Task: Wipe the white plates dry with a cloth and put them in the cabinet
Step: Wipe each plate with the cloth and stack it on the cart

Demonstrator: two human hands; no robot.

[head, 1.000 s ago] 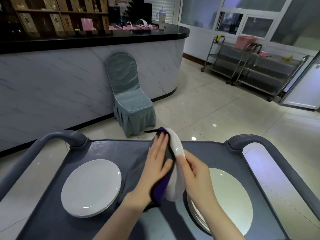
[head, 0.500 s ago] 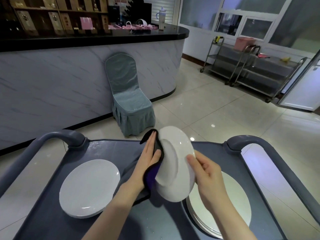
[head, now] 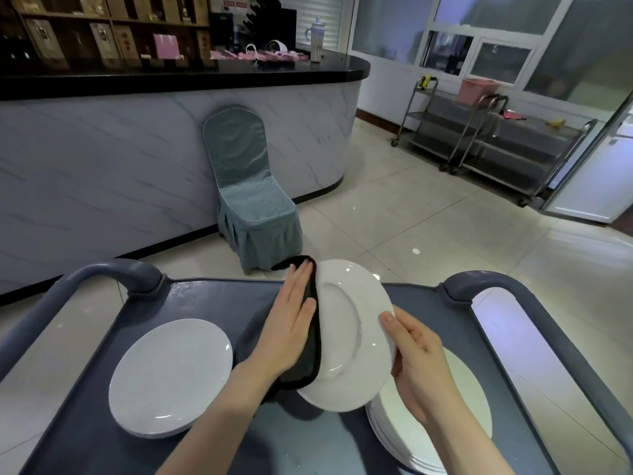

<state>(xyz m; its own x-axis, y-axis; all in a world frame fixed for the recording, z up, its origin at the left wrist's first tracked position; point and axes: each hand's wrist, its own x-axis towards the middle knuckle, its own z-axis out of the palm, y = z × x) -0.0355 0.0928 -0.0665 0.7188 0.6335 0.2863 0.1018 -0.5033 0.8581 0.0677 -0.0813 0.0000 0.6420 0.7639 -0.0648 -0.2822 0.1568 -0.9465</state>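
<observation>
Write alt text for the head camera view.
A right hand holds a white plate tilted above a grey cart; the left hand presses a dark cloth against it. A left pile and right pile of plates lie below.

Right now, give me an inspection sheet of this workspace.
Surface: grey cart top with curved handles at far corners.
Job's things: held plate tilted up above the cart; dark cloth against its left face; left pile and right pile of white plates flat on the cart.
Clutter: nothing seen.
Hands: left hand flat, pressing the cloth on the plate; right hand grips the plate's right rim.
Cables: nothing seen.
Surroundings: covered chair, marble counter, steel trolleys, tiled floor.
</observation>
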